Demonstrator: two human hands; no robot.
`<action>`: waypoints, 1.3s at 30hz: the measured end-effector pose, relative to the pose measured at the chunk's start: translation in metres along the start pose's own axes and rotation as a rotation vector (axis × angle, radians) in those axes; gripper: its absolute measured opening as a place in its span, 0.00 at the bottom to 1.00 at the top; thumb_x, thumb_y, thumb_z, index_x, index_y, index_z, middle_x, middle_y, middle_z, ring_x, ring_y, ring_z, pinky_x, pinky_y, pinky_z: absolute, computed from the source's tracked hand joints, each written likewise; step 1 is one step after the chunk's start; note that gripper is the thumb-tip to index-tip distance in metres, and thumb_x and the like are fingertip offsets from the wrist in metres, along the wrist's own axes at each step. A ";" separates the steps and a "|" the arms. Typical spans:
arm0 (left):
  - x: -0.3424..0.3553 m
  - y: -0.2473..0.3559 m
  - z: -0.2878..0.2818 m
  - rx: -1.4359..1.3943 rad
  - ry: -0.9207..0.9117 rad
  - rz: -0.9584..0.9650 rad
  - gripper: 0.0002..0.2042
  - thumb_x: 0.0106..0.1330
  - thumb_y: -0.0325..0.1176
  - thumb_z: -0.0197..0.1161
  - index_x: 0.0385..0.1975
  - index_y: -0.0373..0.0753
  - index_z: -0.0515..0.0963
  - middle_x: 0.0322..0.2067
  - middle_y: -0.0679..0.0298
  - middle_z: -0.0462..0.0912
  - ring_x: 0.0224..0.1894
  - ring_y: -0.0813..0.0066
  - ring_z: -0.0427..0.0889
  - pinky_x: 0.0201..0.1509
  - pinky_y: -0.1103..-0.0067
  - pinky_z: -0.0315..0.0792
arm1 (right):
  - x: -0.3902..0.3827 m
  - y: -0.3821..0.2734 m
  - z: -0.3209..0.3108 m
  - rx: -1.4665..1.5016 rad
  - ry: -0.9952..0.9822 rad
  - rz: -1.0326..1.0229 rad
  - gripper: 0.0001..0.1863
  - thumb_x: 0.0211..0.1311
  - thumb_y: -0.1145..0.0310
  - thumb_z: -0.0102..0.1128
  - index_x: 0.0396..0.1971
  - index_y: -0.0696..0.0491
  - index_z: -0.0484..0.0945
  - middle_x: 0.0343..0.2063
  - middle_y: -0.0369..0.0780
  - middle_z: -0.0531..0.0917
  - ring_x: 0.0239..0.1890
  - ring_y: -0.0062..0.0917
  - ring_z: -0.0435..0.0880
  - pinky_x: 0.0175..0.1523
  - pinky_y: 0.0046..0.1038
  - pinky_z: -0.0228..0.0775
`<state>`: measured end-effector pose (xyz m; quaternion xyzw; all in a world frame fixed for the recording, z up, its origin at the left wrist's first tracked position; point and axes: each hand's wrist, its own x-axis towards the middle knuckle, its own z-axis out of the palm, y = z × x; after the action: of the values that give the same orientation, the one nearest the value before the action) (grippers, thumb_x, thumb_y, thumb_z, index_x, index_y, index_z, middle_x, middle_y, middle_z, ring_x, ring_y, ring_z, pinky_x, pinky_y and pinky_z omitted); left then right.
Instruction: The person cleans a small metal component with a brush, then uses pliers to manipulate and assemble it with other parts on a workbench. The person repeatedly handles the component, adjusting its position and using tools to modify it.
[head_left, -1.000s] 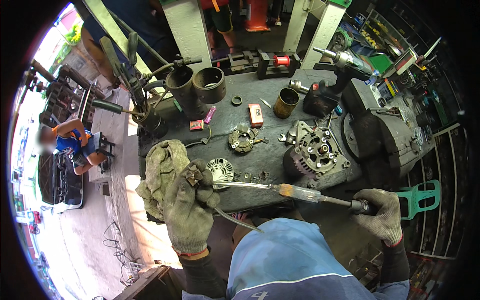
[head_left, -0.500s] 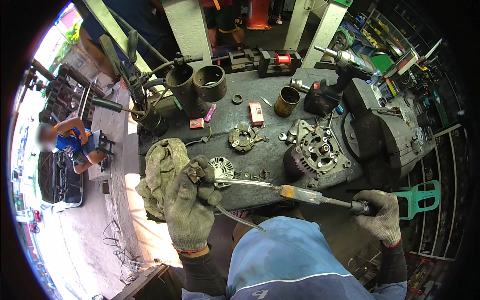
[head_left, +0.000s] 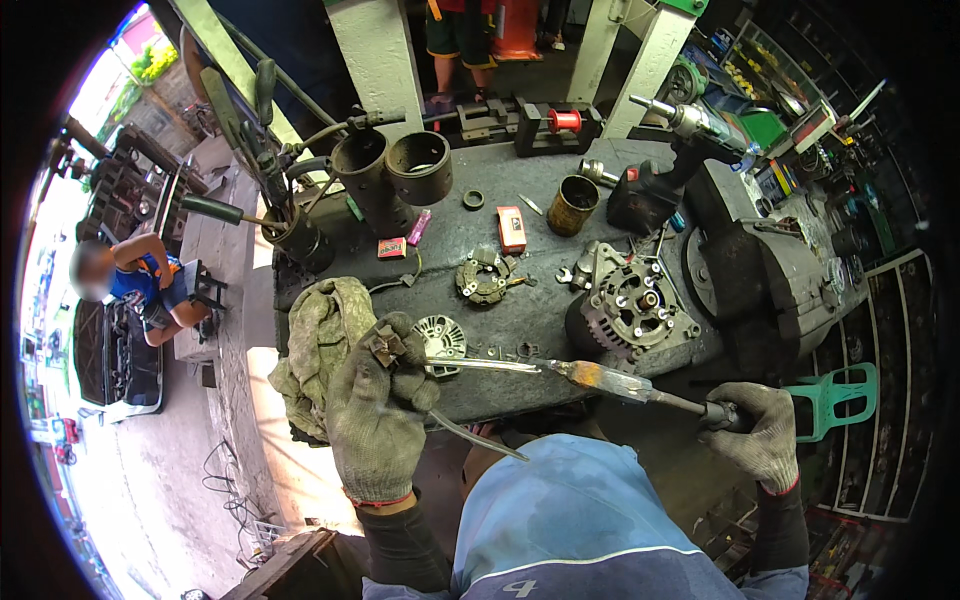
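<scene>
My left hand (head_left: 375,430), in a grey knit glove, is closed round a small brown metal piece (head_left: 388,345) and a silvery solder strip (head_left: 480,364). One end of the strip points right; a bent grey length hangs below my fingers. My right hand (head_left: 762,432), gloved too, grips the dark handle of a soldering iron (head_left: 625,384) with a heavy, orange-stained head. The iron's tip is at the strip's right end; whether they touch I cannot tell. Beyond on the bench lie a slotted round end cover (head_left: 440,340), a brush holder-like round part (head_left: 486,277) and an opened alternator (head_left: 630,305).
A crumpled cloth (head_left: 325,345) lies at the bench's left edge. Farther back stand a rusty can (head_left: 574,204), a cordless impact wrench (head_left: 680,150), small boxes (head_left: 511,229) and metal cylinders (head_left: 418,168). A green stool (head_left: 835,400) is at right. One person sits far left; another stands behind the bench.
The iron's head has shifted slightly right and up and turned a little, its tip now at the strip's end. Both hands keep their grips. The person behind the bench has moved their legs.
</scene>
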<state>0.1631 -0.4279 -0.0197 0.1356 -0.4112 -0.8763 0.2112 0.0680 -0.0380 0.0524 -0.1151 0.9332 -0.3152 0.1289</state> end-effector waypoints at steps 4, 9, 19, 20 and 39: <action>0.002 -0.001 0.005 0.078 -0.004 0.005 0.31 0.78 0.50 0.68 0.65 0.26 0.77 0.48 0.58 0.87 0.36 0.80 0.79 0.37 0.80 0.73 | 0.001 -0.007 -0.008 -0.017 0.028 -0.010 0.23 0.35 0.73 0.84 0.39 0.58 0.91 0.32 0.41 0.92 0.34 0.23 0.91 0.44 0.27 0.84; 0.000 -0.010 0.020 0.177 0.005 -0.088 0.27 0.81 0.46 0.65 0.64 0.24 0.77 0.48 0.58 0.86 0.38 0.79 0.80 0.40 0.79 0.74 | 0.005 -0.031 -0.031 -0.020 0.071 -0.088 0.24 0.35 0.74 0.83 0.39 0.59 0.90 0.32 0.42 0.91 0.34 0.24 0.91 0.43 0.28 0.84; -0.008 -0.015 0.035 0.446 0.016 -0.127 0.29 0.81 0.48 0.64 0.65 0.25 0.78 0.47 0.58 0.89 0.35 0.78 0.85 0.35 0.83 0.77 | 0.027 -0.093 -0.059 -0.403 0.104 -0.416 0.25 0.34 0.67 0.84 0.39 0.54 0.90 0.29 0.44 0.90 0.31 0.34 0.92 0.38 0.31 0.81; -0.009 -0.015 0.034 0.449 0.013 -0.107 0.28 0.81 0.49 0.64 0.65 0.26 0.78 0.47 0.58 0.89 0.34 0.78 0.85 0.34 0.84 0.77 | 0.030 -0.096 -0.057 -0.386 0.106 -0.457 0.26 0.33 0.67 0.84 0.40 0.55 0.90 0.29 0.44 0.90 0.31 0.35 0.92 0.38 0.32 0.81; -0.016 -0.028 0.031 0.356 0.051 -0.011 0.27 0.82 0.47 0.65 0.67 0.29 0.79 0.46 0.63 0.89 0.44 0.83 0.80 0.50 0.81 0.78 | 0.027 -0.114 -0.047 -0.413 0.091 -0.431 0.28 0.30 0.68 0.85 0.41 0.55 0.90 0.33 0.45 0.92 0.35 0.37 0.94 0.42 0.34 0.84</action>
<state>0.1570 -0.3836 -0.0213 0.1953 -0.5537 -0.7871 0.1892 0.0435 -0.1086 0.1543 -0.3201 0.9364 -0.1434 -0.0090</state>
